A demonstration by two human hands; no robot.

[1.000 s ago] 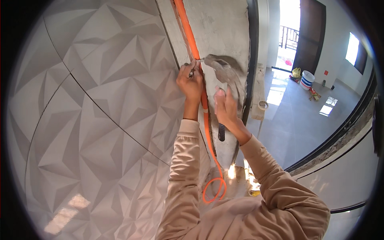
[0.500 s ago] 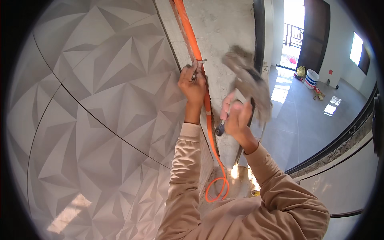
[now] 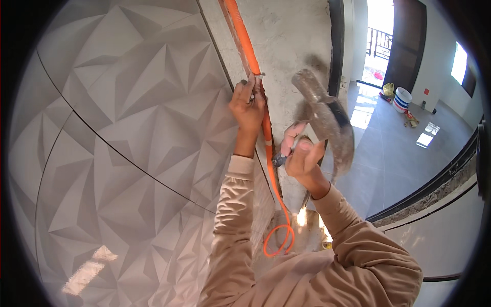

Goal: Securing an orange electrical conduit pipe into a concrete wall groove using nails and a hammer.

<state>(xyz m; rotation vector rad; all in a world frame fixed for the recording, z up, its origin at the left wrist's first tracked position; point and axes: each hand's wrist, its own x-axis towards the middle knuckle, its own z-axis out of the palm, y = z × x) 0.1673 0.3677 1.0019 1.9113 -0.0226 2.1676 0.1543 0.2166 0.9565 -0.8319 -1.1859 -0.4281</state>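
An orange flexible conduit [image 3: 242,36] runs along a bare plaster strip [image 3: 286,46] and ends lower down in a loop. My left hand [image 3: 245,110] is pinched at the conduit, fingertips on a small clip with a nail [image 3: 259,75] lying across it; a small dark object partly shows between its fingers. My right hand [image 3: 302,157] grips the dark handle of a hammer [image 3: 332,115], whose metal head is blurred, raised to the right of the clip.
Patterned grey-white panels [image 3: 128,128] fill the left side. At right, a dark-edged opening shows a tiled floor [image 3: 368,163] with a white bucket [image 3: 402,102], a yellow bag [image 3: 388,90] and small items near a dark door [image 3: 406,46]. A bright spot glows near the coiled conduit.
My right hand and the hammer have swung rightward, away from the clip, the hand also slightly lower. My left hand stays at the clip, shifted slightly rightward in view along with the surroundings.
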